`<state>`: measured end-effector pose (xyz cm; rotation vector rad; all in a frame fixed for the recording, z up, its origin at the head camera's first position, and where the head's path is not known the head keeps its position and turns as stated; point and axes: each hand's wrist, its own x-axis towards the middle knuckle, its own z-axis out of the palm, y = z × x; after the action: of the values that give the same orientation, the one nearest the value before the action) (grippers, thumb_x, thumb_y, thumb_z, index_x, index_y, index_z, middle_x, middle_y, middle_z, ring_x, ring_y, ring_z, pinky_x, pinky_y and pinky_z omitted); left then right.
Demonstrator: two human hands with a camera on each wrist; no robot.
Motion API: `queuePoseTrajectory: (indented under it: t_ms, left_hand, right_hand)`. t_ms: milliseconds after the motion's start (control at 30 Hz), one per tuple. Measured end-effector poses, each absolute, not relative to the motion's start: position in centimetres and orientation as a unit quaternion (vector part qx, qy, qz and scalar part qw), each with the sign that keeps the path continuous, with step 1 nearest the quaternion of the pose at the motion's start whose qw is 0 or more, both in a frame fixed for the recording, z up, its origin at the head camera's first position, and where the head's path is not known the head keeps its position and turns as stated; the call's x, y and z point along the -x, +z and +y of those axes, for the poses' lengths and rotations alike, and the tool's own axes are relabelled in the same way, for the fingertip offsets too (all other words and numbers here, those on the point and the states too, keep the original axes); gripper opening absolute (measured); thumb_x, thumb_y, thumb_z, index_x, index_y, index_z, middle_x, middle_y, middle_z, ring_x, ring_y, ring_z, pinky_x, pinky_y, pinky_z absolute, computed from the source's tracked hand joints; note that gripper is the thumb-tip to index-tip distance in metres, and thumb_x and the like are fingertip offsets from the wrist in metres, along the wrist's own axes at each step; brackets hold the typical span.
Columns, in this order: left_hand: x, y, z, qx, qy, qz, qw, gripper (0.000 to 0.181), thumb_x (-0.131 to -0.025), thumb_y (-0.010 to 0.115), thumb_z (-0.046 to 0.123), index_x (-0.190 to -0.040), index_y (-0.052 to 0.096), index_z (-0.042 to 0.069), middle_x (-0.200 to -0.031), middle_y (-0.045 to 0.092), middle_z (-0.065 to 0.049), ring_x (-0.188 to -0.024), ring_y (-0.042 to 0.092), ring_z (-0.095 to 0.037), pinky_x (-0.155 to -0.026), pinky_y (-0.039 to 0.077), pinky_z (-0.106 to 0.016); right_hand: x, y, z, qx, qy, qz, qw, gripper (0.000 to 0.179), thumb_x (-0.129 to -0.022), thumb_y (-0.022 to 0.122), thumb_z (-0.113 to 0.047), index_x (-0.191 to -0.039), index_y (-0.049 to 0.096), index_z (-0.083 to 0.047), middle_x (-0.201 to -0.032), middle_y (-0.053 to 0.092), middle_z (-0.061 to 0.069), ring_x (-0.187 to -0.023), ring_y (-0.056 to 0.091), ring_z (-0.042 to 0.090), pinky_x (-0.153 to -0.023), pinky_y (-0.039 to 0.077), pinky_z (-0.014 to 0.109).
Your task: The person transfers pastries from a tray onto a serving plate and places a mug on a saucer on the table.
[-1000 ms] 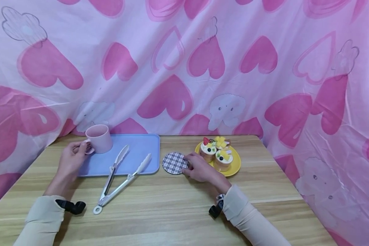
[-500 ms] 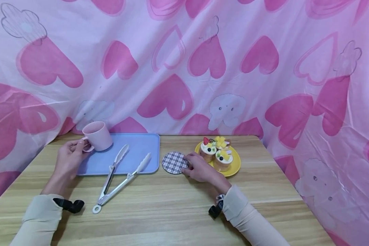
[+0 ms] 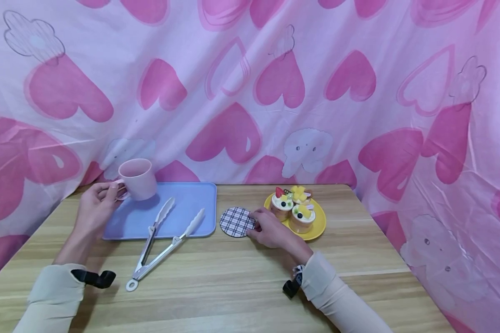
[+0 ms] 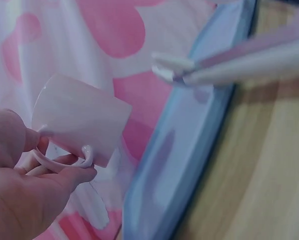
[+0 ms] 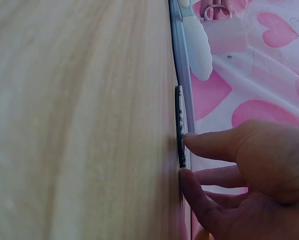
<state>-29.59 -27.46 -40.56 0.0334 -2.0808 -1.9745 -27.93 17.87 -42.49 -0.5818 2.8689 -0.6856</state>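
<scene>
My left hand (image 3: 96, 208) grips a pink mug (image 3: 139, 181) by its handle. The mug is upright in the head view, lifted over the left end of a blue tray (image 3: 183, 194); its shadow falls on the tray. In the left wrist view the mug (image 4: 82, 112) shows side-on, with thumb and fingers about the handle. On the table, a round plaid coaster (image 3: 235, 222) lies right of the tray. My right hand (image 3: 271, 229) pinches the coaster's right edge between thumb and fingertips. From the right wrist view, the coaster (image 5: 181, 125) lies flat, edge-on.
Metal tongs (image 3: 162, 256) with pale tips lie spread, their tips over the tray's front edge. Right of the coaster, a yellow plate (image 3: 320, 222) bears three fruit-topped dessert cups (image 3: 302, 219). A pink heart-patterned curtain (image 3: 233, 129) hangs behind the wooden table (image 3: 216, 296).
The mug has risen off the tray in my left hand, tilting midway and coming upright again, a little further right. My right hand has stayed at the coaster.
</scene>
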Motion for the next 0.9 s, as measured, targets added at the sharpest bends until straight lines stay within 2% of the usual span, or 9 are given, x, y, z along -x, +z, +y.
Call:
queuePoseTrajectory:
  t_ms: [267, 467, 633, 767, 900]
  left_hand:
    - [29.1, -39.2, -25.8, 0.009, -0.616, -0.777, 0.128, 0.043, -0.105, 0.050, 0.033, -0.130, 0.048, -0.002, -0.102, 0.060, 0.019, -0.092, 0.065, 0.006, -0.079, 0.052, -0.012]
    - [28.5, -38.4, -24.0, 0.061, -0.657, -0.742, 0.113, 0.039, -0.104, 0.053, 0.028, -0.128, 0.050, -0.003, -0.104, 0.066, 0.017, -0.096, 0.069, 0.001, -0.081, 0.053, -0.015]
    - [28.0, -38.2, -22.0, 0.100, -0.665, -0.733, 0.105, 0.041, -0.104, 0.055, 0.024, -0.128, 0.049, -0.010, -0.107, 0.069, 0.011, -0.099, 0.071, -0.003, -0.084, 0.053, -0.018]
    - [27.8, -38.2, -20.4, 0.109, -0.653, -0.745, 0.081, 0.045, -0.104, 0.053, 0.027, -0.129, 0.047, -0.010, -0.119, 0.067, -0.008, -0.106, 0.070, -0.008, -0.089, 0.052, -0.024]
    - [27.6, -38.4, -19.3, 0.108, -0.631, -0.766, 0.055, 0.046, -0.105, 0.051, 0.033, -0.130, 0.046, -0.006, -0.132, 0.058, -0.026, -0.114, 0.068, -0.015, -0.093, 0.050, -0.029]
  right_hand:
    - [27.8, -42.5, 17.7, 0.184, -0.227, 0.954, 0.070, 0.055, -0.096, 0.069, -0.031, -0.142, 0.054, -0.005, -0.140, 0.053, 0.013, -0.124, 0.052, 0.023, -0.103, 0.048, 0.042]
    - [27.8, -42.7, 17.7, 0.182, -0.225, 0.955, 0.068, 0.055, -0.096, 0.069, -0.032, -0.143, 0.054, -0.007, -0.139, 0.053, 0.011, -0.121, 0.053, 0.021, -0.101, 0.049, 0.039]
    - [27.7, -42.7, 17.8, 0.188, -0.220, 0.955, 0.063, 0.055, -0.095, 0.069, -0.032, -0.142, 0.055, -0.006, -0.139, 0.054, 0.012, -0.122, 0.053, 0.022, -0.102, 0.049, 0.040]
    - [27.7, -42.7, 17.9, 0.188, -0.221, 0.955, 0.055, 0.054, -0.095, 0.070, -0.031, -0.140, 0.056, -0.005, -0.138, 0.054, 0.012, -0.122, 0.053, 0.022, -0.101, 0.049, 0.041]
    - [27.8, -42.7, 17.9, 0.186, -0.224, 0.955, 0.055, 0.055, -0.094, 0.071, -0.031, -0.140, 0.057, -0.005, -0.137, 0.055, 0.012, -0.122, 0.053, 0.022, -0.101, 0.049, 0.040]
